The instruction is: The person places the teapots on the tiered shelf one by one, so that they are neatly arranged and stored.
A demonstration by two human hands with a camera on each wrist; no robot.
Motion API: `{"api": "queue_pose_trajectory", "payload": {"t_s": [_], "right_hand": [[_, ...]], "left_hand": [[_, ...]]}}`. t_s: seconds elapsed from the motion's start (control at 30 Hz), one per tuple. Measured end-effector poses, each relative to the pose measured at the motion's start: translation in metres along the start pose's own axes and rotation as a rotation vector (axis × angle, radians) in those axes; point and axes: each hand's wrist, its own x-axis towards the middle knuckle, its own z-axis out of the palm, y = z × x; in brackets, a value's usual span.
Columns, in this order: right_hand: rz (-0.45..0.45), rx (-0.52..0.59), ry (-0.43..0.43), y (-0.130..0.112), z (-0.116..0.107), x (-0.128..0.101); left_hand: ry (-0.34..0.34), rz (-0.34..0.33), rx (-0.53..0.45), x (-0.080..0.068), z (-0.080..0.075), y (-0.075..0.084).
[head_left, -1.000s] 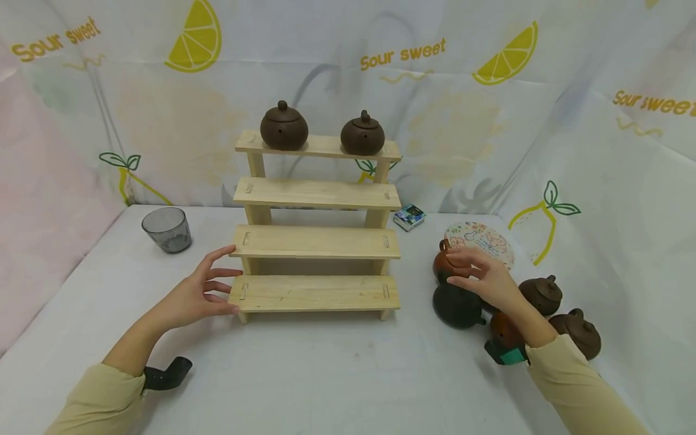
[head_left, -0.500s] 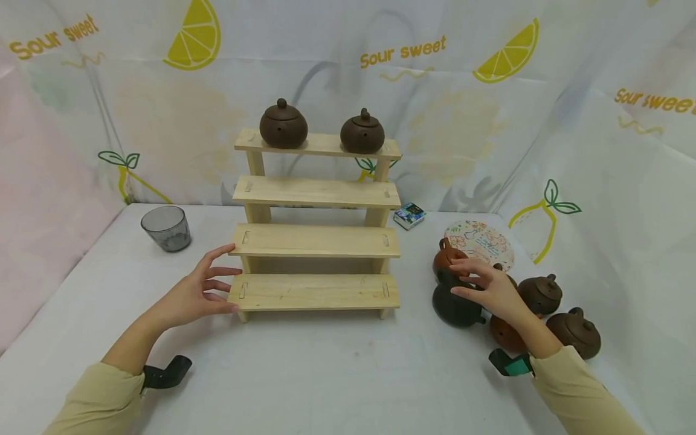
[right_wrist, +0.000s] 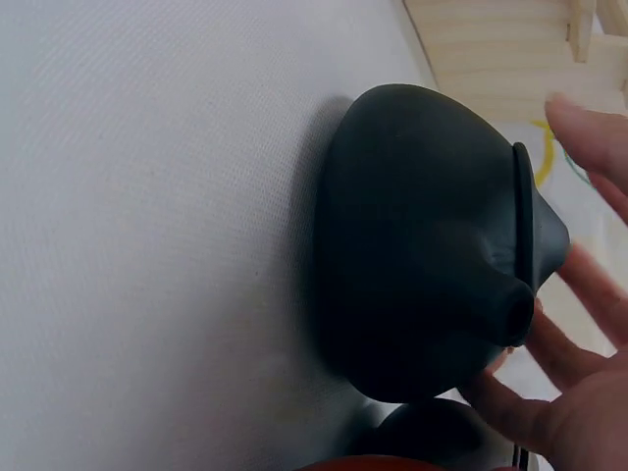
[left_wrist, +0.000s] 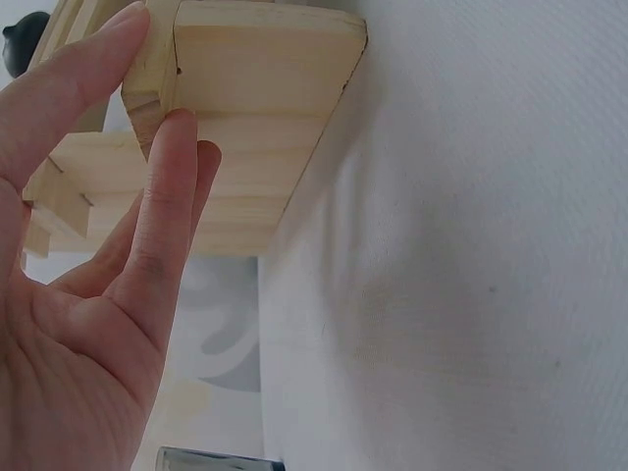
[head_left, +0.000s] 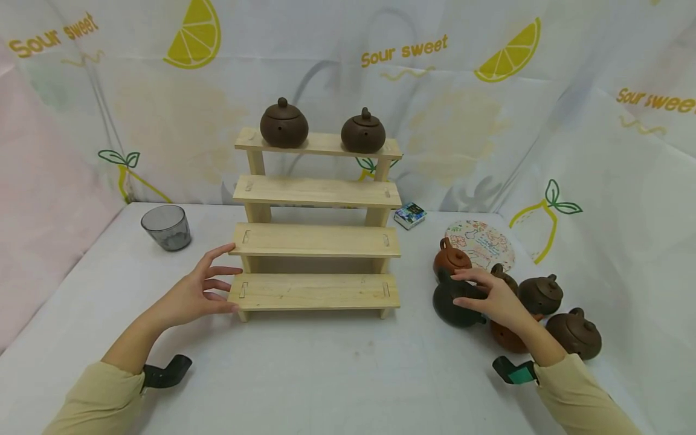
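White cloth covers the table [head_left: 337, 374], and a lemon-printed sheet reading "Sour sweet" hangs behind and to the right of it.

On the left, straight fingers [left_wrist: 162, 196] of the left hand [head_left: 193, 296] press against the left end of the wooden stepped shelf [head_left: 315, 241]: the wrist view shows fingertips lying flat on the end grain of a lower step, the thumb set against its upper corner. Nothing is curled round the wood; the hand is spread and only touches it.

On the right, the right hand [head_left: 497, 299] lies over the top of a dark teapot [head_left: 454, 302] that stands on the table just right of the shelf's lowest step. Its fingers [right_wrist: 579, 128] are spread and nearly straight, reaching across the pot's lid; in the wrist view they sit close about the lid rim, and whether they actually grip it cannot be told.

Around that pot stand other clay teapots: a reddish one [head_left: 451, 258] just behind it, a reddish one [head_left: 508, 338] under the wrist, and two brown ones [head_left: 541, 293] [head_left: 576, 332] farther right. A round patterned coaster [head_left: 481, 240] lies behind them, and a small printed box [head_left: 409, 215] sits near the shelf's back right leg.

Two brown lidded pots [head_left: 284, 124] [head_left: 363, 131] stand on the shelf's top step. A grey glass tumbler [head_left: 165, 226] stands well left of the shelf.
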Motion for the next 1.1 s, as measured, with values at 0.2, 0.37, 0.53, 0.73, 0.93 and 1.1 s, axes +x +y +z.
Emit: {"api": "queue_pose_trajectory", "payload": {"t_s": [0.2,0.37,0.53,0.73,0.93,1.1], "right_hand": [[0.054,-0.004,-0.084,-0.001,-0.002,0.000],[0.081,-0.045,-0.131,-0.001,-0.003,0.002],[0.125,-0.056,-0.212,-0.004,-0.005,0.003],[0.018,0.002,-0.349,-0.006,0.002,0.002],[-0.003,-0.011,-0.380,-0.006,0.008,0.003],[-0.004,-0.010,-0.399,-0.004,0.011,0.007]], "left_hand": [[0.004,0.023,-0.004,0.000,0.000,-0.001],[0.006,0.027,-0.005,0.000,0.000,-0.002],[0.007,0.005,0.011,0.000,0.000,-0.001],[0.005,-0.005,0.001,0.000,0.000,0.000],[0.004,-0.009,-0.005,0.001,0.000,-0.002],[0.006,-0.015,0.004,0.001,-0.001,-0.002]]}}
